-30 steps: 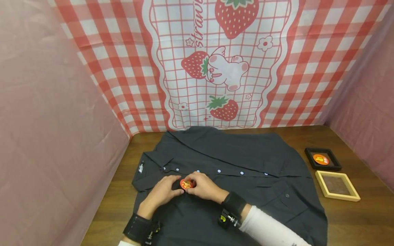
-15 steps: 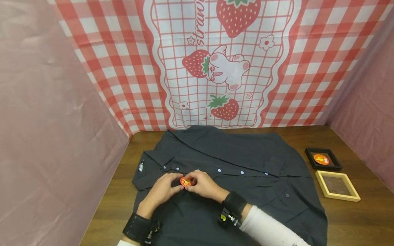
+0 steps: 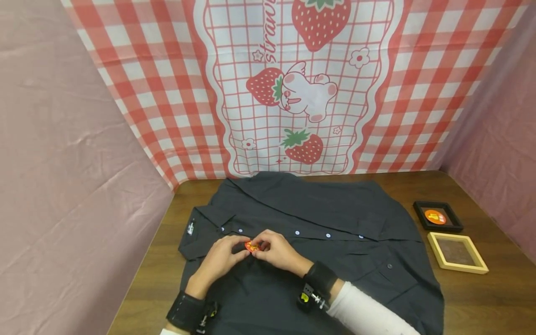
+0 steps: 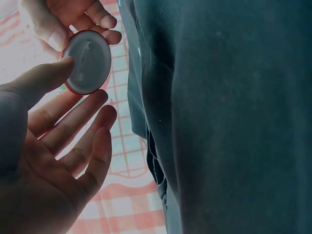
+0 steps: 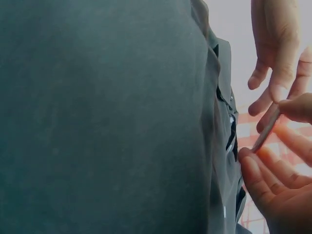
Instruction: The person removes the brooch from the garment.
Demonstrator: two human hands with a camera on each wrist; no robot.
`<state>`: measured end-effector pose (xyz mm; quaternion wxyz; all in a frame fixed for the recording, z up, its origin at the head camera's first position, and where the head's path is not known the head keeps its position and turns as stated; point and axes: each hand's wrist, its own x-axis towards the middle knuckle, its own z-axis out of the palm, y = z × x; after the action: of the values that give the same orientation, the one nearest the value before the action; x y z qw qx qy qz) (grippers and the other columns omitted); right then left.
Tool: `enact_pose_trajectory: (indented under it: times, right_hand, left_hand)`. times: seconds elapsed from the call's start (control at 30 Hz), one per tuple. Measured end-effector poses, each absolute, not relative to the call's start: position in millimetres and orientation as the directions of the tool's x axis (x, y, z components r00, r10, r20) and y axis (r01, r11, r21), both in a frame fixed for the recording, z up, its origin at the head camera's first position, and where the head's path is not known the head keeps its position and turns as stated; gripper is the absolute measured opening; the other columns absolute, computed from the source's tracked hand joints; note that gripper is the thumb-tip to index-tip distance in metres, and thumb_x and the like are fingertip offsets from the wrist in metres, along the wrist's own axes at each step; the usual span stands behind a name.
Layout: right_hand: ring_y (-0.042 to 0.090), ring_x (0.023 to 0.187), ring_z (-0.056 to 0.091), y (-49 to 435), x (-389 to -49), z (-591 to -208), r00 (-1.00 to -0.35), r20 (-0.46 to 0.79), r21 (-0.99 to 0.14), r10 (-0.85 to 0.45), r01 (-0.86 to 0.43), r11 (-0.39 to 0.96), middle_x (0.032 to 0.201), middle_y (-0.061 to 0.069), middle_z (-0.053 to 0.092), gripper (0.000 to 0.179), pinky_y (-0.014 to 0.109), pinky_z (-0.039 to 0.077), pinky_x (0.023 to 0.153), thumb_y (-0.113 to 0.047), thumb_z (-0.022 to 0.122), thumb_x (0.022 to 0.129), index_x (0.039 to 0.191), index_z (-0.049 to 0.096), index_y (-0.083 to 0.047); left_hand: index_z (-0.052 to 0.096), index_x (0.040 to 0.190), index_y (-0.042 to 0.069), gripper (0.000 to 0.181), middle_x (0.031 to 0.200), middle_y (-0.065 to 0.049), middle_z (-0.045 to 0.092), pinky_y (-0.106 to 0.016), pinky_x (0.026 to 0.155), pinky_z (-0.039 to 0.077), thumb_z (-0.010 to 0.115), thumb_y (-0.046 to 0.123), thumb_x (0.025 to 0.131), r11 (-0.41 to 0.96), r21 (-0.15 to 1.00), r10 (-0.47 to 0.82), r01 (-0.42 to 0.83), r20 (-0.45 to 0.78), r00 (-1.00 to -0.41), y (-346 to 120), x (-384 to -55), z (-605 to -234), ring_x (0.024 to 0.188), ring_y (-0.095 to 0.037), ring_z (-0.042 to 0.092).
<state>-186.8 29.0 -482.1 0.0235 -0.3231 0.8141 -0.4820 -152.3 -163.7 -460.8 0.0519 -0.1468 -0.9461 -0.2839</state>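
Both hands hold a round red pin badge (image 3: pixel 252 247) with a yellow print, just above a dark button-up shirt (image 3: pixel 310 288) spread on the table. My left hand (image 3: pixel 222 257) pinches the badge's left side between thumb and fingers. On the opposite side, my right hand (image 3: pixel 279 252) grips its edge. The badge's silver back (image 4: pixel 92 63) faces the left wrist camera, and a pin lies across it. Seen from the right wrist, the badge (image 5: pixel 266 131) is a thin tilted disc between the fingertips of both hands.
At the right of the wooden table (image 3: pixel 502 298) lie a black frame (image 3: pixel 445 226) holding an orange round badge (image 3: pixel 435 217) and a pale wooden frame (image 3: pixel 457 252). A strawberry-print checked cloth (image 3: pixel 167 116) hangs behind. Pink cloth (image 3: pixel 75 186) stands at the sides.
The badge has been lifted slightly and tilted, so less of its printed face shows to the head camera. Both hands have shifted a little upward with it. The shirt and frames stay put.
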Motion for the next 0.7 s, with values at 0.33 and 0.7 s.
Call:
enact_pose_trajectory:
  times: [0.33, 0.7]
  right_hand:
    - [0.007, 0.078, 0.064, 27.3, -187.8, -483.0, -0.788, 0.352, -0.804, -0.505, -0.531, 0.269, 0.094, 0.009, 0.07, 0.013, 0.018, 0.055, 0.069, -0.011, 0.074, 0.085, 0.096, 0.075, -0.004]
    - [0.006, 0.08, 0.065, 27.1, -188.0, -481.5, -0.803, 0.354, -0.821, -0.479, -0.513, 0.253, 0.094, 0.008, 0.071, 0.014, 0.018, 0.055, 0.07, -0.012, 0.071, 0.088, 0.098, 0.075, -0.004]
  left_hand:
    - [0.075, 0.106, 0.012, 0.024, 0.105, -0.005, 0.074, -0.048, 0.089, 0.052, 0.076, 0.022, 0.084, 0.804, 0.51, 0.204, 0.306, 0.248, -0.947, -162.5, -152.7, -458.7, 0.101, -0.026, 0.068]
    - [0.075, 0.106, 0.014, 0.024, 0.104, -0.002, 0.075, -0.047, 0.089, 0.051, 0.075, 0.025, 0.085, 0.797, 0.524, 0.195, 0.3, 0.247, -0.949, -164.3, -157.4, -456.2, 0.101, -0.023, 0.068]
